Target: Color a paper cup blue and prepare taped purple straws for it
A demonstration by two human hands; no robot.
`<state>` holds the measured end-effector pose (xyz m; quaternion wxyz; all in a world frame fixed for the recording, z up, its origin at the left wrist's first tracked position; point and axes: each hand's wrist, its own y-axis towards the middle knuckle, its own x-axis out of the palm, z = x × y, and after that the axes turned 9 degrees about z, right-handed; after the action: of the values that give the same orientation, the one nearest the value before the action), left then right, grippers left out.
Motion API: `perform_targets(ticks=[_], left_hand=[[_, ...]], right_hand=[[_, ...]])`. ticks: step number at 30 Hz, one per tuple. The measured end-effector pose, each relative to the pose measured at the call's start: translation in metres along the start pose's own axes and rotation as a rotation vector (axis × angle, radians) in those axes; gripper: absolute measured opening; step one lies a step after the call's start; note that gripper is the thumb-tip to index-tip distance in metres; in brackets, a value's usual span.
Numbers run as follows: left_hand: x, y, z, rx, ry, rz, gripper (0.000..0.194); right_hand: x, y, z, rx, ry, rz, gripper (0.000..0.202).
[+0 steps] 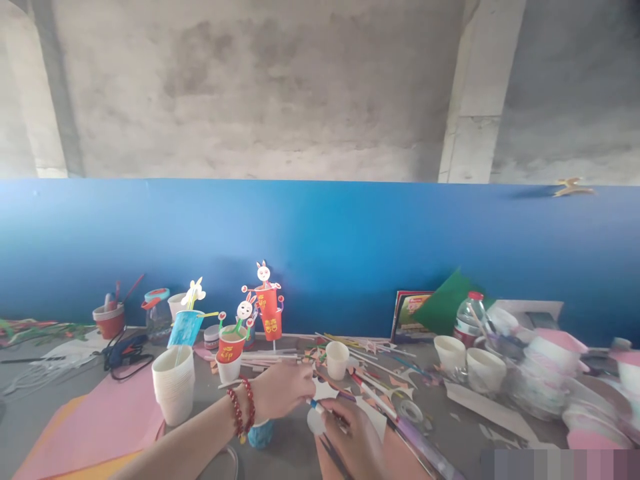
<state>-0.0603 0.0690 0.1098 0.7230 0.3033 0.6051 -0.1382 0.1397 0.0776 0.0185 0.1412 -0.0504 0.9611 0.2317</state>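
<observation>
My right hand (354, 432) is closed around a slim pen (316, 405) with a white and blue end, which points up and left. Beside that end is my left hand (286, 391), its fingers curled; what lies between the fingertips is hidden. Two red bead bracelets (242, 405) circle the left wrist. Below the pen is a small white paper disc (315, 423), by a white paper sheet (374, 419). Dark scissor-like blades (334, 457) lie just under my right hand. A blue cup (261, 435) shows partly behind my left wrist.
Left stand stacked white paper cups (173, 387) and a blue cup (186, 328). Red cups with rabbit figures (231, 347) stand behind my left hand. A white cup (337, 360), scattered sticks and a tape roll (411, 412) lie ahead. Pink-white cups (545, 373) crowd the right.
</observation>
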Motion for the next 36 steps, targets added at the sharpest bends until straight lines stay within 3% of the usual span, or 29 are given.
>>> perform_targets(ticks=[6,13,20,29,33,36], left_hand=[[-0.015,-0.011,0.001,-0.01,-0.079,0.019,0.026],[-0.029,-0.014,0.019,0.004,-0.064,0.01,0.027],[-0.024,-0.014,0.024,0.059,-0.028,-0.047,0.023],[-0.025,-0.016,0.032,0.128,0.013,-0.042,0.025],[-0.024,-0.017,0.018,0.084,0.033,-0.042,0.02],[-0.03,-0.009,-0.012,-0.039,0.066,-0.029,0.017]], right_hand=[[-0.002,0.002,-0.011,-0.056,0.076,-0.027,0.022],[-0.004,-0.002,-0.007,-0.046,0.162,-0.002,0.033],[-0.013,-0.001,-0.016,-0.101,0.142,-0.045,0.019],[-0.012,-0.006,-0.018,-0.103,0.174,0.044,0.028],[-0.008,-0.008,-0.016,-0.097,0.171,-0.011,0.028],[-0.005,-0.003,0.0,-0.034,0.115,0.096,0.049]])
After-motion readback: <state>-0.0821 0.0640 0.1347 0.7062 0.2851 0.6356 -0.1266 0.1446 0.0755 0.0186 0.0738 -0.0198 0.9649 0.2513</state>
